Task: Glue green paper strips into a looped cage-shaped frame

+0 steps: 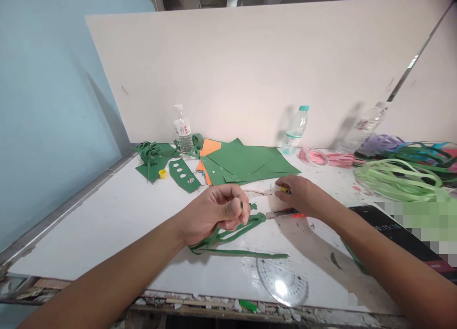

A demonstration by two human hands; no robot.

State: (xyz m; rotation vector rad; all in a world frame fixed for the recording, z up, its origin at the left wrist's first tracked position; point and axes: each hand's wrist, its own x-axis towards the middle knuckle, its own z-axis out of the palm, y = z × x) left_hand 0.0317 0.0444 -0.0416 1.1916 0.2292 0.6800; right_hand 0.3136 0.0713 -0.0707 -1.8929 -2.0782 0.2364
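The left forearm reaches in from the lower left, and the left hand (216, 210) is raised above the white tabletop (117, 234), thumb side up, with its fingers curled inward. Its thumb and fingertips are pressed together, pinching a bit of green paper (241, 205) whose small dark end peeks out at the thumb tip. Narrow green paper strips (246, 254) trail beneath and to the right of that hand; the longest runs nearly straight, with its free end pointing right. Whether the pinched end belongs to one of them cannot be told.

The right forearm slants in from the lower right, and the right hand (302, 193) is held palm down, knuckles up, well apart from the left. Its fingers bend around a small yellow-and-blue item (285, 190), mostly hidden; whether they grip it or only touch it cannot be told. Just below the right hand lies a craft knife (292, 212), blade toward the strips.

A clear protractor (282, 281) lies nearer the front edge. Behind the hands are stacked green sheets (246, 162), a punched green piece (183, 175) and a yellow cap (163, 174).
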